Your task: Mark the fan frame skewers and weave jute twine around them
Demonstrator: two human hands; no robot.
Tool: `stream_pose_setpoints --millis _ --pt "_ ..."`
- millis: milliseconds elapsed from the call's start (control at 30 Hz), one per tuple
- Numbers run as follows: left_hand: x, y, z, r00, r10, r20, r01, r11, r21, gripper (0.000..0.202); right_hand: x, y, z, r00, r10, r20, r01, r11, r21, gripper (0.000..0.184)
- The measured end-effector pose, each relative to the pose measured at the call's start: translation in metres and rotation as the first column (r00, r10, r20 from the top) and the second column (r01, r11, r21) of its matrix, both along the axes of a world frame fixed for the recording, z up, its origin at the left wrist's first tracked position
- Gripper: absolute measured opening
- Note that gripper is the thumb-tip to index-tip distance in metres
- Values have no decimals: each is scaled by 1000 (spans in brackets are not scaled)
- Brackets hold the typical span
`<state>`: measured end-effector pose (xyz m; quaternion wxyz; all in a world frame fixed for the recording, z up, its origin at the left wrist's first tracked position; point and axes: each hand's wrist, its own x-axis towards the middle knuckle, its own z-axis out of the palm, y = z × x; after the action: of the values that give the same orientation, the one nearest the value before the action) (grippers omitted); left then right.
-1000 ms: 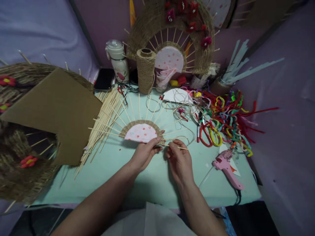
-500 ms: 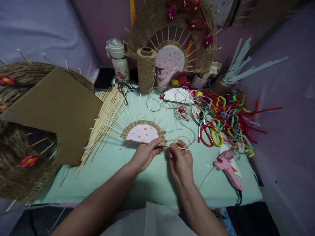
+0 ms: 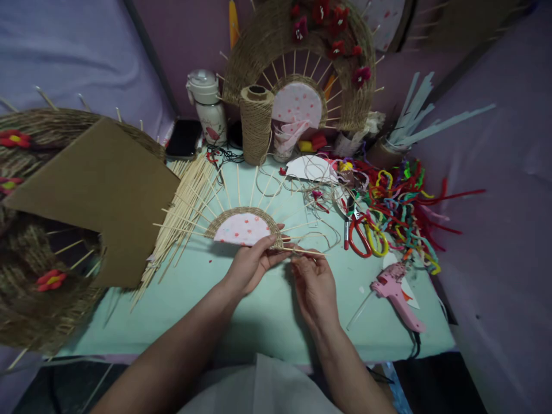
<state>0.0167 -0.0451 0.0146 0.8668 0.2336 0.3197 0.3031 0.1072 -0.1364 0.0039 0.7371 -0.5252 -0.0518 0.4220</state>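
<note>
A half-round woven fan (image 3: 241,228) with a pink spotted cloth centre, a twine rim and thin sticks spreading outward is tilted above the table. My left hand (image 3: 252,261) grips its lower right corner, thumb on top and fingers beneath. Beside the lowest right stick, my right hand (image 3: 314,282) is closed in a pinch on the thin twine (image 3: 317,234), which loops off to the right. The fingertips hide the exact pinch point. The spool of twine (image 3: 257,126) stands upright behind the fan.
Left lie a bundle of thin sticks (image 3: 172,236), cardboard (image 3: 95,195) and a large woven piece (image 3: 26,310). Right are scissors (image 3: 360,236), a pink glue gun (image 3: 397,296) and coloured pipe cleaners (image 3: 401,213). A bottle (image 3: 209,109) and a larger flowered fan (image 3: 241,63) stand behind.
The fan has shifted slightly left and up and turned a little. My right hand has moved slightly lower along the lowest stick, its fingers now beneath it.
</note>
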Motion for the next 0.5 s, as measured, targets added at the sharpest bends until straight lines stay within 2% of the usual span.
stream_pose_setpoints --millis 100,200,267,333,400,433,500 --pt "0 1 2 1000 -2 -2 2 1000 2 33 3 -13 0 989 125 85 -118 990 -77 34" --pt "-1 2 4 1000 -14 -17 14 1000 -5 33 12 -30 4 946 269 182 -238 955 -178 28" --pt "-1 3 5 999 -15 -31 15 1000 -9 33 23 -42 9 912 294 284 -222 940 -260 27" --pt "-1 3 6 999 -16 -44 16 1000 -7 34 41 -56 15 879 231 418 -91 940 -327 28" --pt "-2 3 10 998 -14 -61 14 1000 -1 32 64 -70 19 813 120 571 106 932 -347 32" --pt "-2 3 12 997 -15 -71 16 1000 2 31 78 -78 20 758 79 647 205 914 -351 34" --pt "-3 4 18 995 -20 -97 21 1000 14 30 107 -95 21 636 97 766 354 845 -400 40"
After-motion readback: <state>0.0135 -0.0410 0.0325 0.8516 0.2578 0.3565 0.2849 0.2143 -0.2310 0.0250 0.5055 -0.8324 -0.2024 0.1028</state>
